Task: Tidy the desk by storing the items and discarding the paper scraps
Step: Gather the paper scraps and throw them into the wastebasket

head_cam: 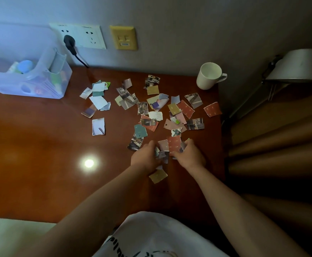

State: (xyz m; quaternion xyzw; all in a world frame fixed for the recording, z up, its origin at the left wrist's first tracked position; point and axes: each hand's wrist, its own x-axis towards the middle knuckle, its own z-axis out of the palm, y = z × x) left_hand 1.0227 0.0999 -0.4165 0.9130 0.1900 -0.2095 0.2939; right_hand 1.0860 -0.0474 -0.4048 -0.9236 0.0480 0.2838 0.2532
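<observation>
Several torn paper scraps [152, 106] lie scattered over the brown desk [40, 145], mostly at its right half. My left hand [145, 157] and my right hand [189, 156] meet near the front of the pile. Both curl round a small bunch of scraps [167, 148] held between them, with a red calendar piece on top. A tan scrap [158, 175] lies on the desk just below my left wrist. A white mug [210, 76] stands upright at the back right corner.
A translucent storage box [28, 76] holding small items sits at the back left against the wall. A black plug and cord [71, 46] hang from the wall sockets. A lamp shade [296, 66] and brown curtain folds [274, 145] flank the desk's right edge.
</observation>
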